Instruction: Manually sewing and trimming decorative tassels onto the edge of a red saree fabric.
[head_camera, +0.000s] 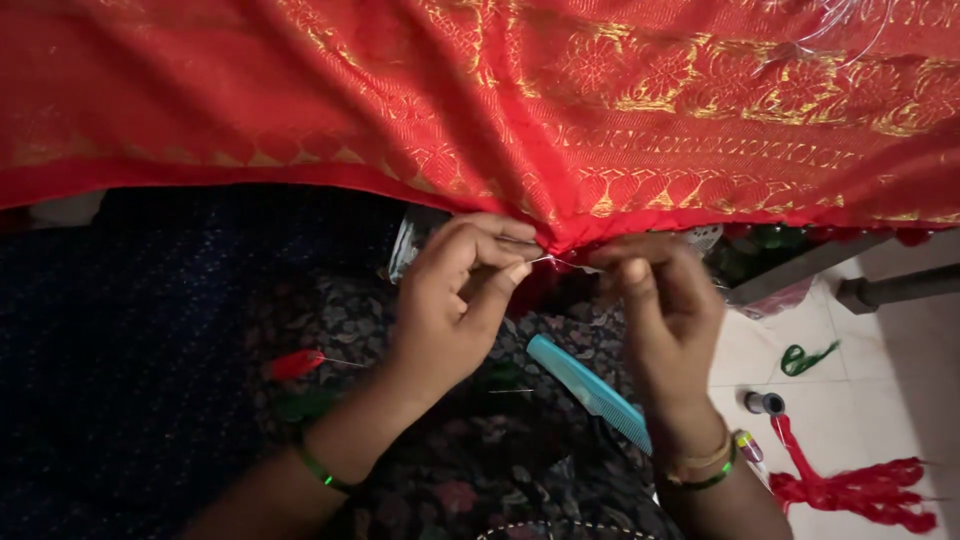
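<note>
Red cloth (560, 120) with gold woven patterns bunches where both hands, left (455, 300) and right (665, 300), pinch its edge.

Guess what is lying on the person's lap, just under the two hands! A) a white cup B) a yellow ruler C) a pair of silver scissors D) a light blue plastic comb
D: a light blue plastic comb lies slantwise on the dark flowered lap cloth, between the left hand and the right hand, which pinch the edge of the red and gold woven fabric.
</note>
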